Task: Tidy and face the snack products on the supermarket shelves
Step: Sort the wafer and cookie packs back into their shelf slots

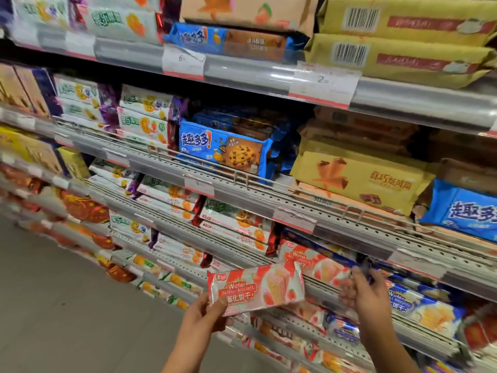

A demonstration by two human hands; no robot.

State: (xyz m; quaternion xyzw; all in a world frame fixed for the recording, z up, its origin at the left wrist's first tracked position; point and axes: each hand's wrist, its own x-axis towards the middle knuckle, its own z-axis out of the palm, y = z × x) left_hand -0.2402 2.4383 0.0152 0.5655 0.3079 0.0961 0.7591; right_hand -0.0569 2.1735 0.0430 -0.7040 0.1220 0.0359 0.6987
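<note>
Left hand (pixel 204 314) pinches pink wafer pack (pixel 255 288) clear of shelf edge (pixel 333 289), right hand (pixel 361 290) grips dark blue pack (pixel 368 269) at shelf front

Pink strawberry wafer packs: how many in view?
2 clearly: one pink wafer pack gripped by the left hand, one shelved pack beside the right hand. More may be hidden.

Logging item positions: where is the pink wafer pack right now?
Head view, low centre: the pink wafer pack is in the left hand, off the shelf, before matching packs.
</note>
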